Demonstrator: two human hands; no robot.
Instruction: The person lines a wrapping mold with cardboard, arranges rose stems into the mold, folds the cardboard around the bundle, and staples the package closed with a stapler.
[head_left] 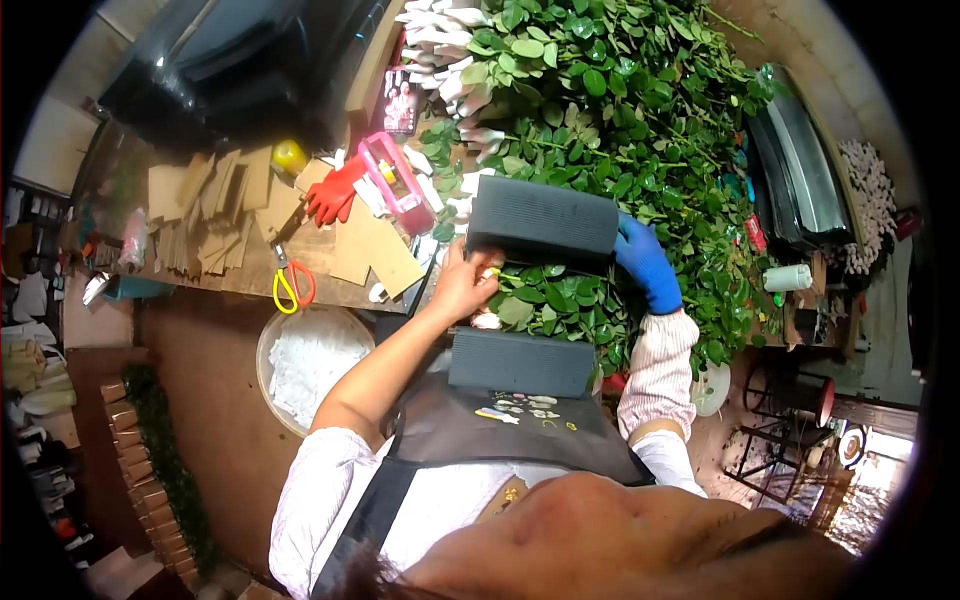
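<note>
A black corrugated sheet is folded open, its far flap (545,215) raised and its near flap (520,362) against the apron. Between the flaps lie leafy rose stems (550,288), with pale bud heads at their left end. My bare left hand (467,284) is closed at the left edge of the far flap, next to the bud heads; its fingertips are partly hidden. In a blue glove, my right hand (645,265) grips the flap's right edge, some fingers hidden behind it. Beyond is a large pile of leafy roses (620,110) with white-sleeved heads (445,50).
Left on the table are cardboard pieces (215,210), a red glove (335,192), a pink tape dispenser (397,185) and scissors (293,285) at the edge. A bucket of white material (310,365) stands below. Black sheets (800,165) are stacked at the right.
</note>
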